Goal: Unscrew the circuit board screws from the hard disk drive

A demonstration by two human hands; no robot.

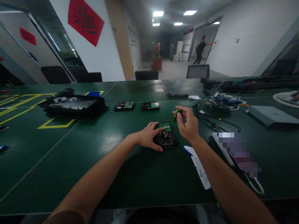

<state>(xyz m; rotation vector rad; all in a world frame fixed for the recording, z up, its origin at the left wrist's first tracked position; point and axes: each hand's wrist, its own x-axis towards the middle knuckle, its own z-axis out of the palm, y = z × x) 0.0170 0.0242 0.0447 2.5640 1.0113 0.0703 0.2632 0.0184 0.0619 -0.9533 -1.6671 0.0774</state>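
Observation:
A hard drive [170,140] with its green circuit board facing up lies on the table in front of me. My left hand [149,137] spans its left side, thumb at the near edge and fingers over the board, holding it against the table. Just beyond its right side, my right hand [187,123] is closed round the green and yellow handle of a screwdriver [176,115]. The tool's tip is too small to make out. Tiny bits, perhaps screws, lie near that hand. Two more hard drives, one left [124,106] and one right [150,106], lie farther back.
Black trays [72,104] are stacked at left. A white and blue strip [199,169] lies by my right forearm, beside a partly blurred white-edged object [238,152]. Cables [207,118], a silver box [273,115] and a soldering-iron-like tool [178,95] lie farther back. A person [200,49] stands far off.

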